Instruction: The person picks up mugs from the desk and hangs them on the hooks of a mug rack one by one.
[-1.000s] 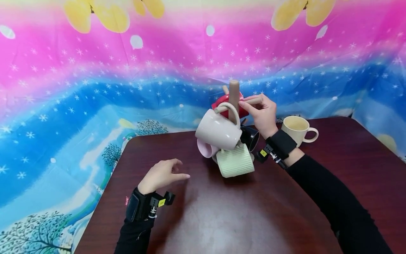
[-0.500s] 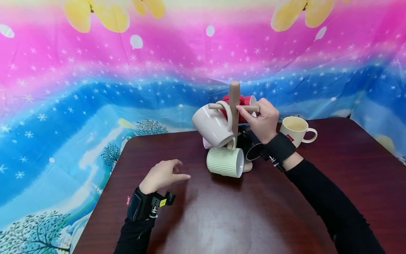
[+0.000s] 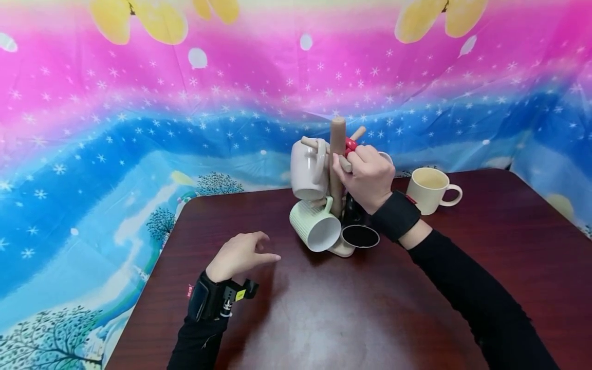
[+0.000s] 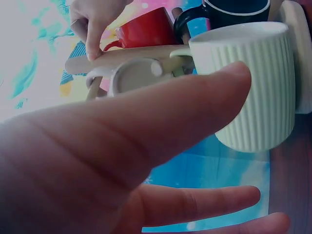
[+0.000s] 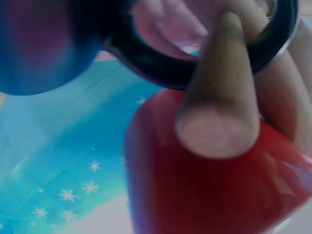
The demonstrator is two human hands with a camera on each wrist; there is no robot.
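Note:
A wooden mug tree [image 3: 337,133] stands on the table with mugs hung from its pegs. My right hand [image 3: 370,177] grips one of its upper pegs, the peg's end showing between thumb and fingers. A white mug [image 3: 304,174] hangs at the upper left, and below it a pale green ribbed mug [image 3: 307,223] faces its mouth forward. Low in front hangs a black mug [image 3: 361,236]. Mostly behind the hand is a red mug [image 3: 350,145], larger in the right wrist view. My left hand [image 3: 240,256] is held left of the tree, fingers relaxed, touching no mug.
A cream-yellow mug [image 3: 430,190] stands upright on the dark wooden table [image 3: 296,308], just beyond my right wrist. Behind the table hangs a printed pink and blue cloth [image 3: 259,77].
The mug tree has turned clockwise seen from above, my right hand bringing its peg round to the front. The green mug swung left and the black one came forward. My left hand barely moved.

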